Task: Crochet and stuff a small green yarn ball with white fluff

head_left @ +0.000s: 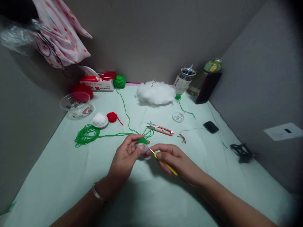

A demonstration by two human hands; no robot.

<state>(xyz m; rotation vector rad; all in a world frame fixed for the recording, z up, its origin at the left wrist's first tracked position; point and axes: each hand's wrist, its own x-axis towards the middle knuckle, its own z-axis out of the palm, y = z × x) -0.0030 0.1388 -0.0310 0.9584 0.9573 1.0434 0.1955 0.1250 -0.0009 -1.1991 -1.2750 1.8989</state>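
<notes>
A small green and white crocheted piece [142,141] is pinched between the fingers and thumb of my left hand [126,155]. My right hand [176,159] is closed around the yellow handle of a crochet hook [168,165], whose metal shaft points left and reaches the piece. Fingertips of my right hand are near the lower right side of the piece. Green yarn [113,135] runs from behind the piece to a loose coil [87,135] on the left. Just beyond my hands lie orange-handled thread snips [162,129], with yarn strands beside the blades.
White stuffing [155,93] lies at the back, near a pen tin [183,82] and a bottle [197,82]. White [99,120] and red [112,117] yarn balls sit left, before plastic tubs [79,107]. A black clip [242,153] is at right.
</notes>
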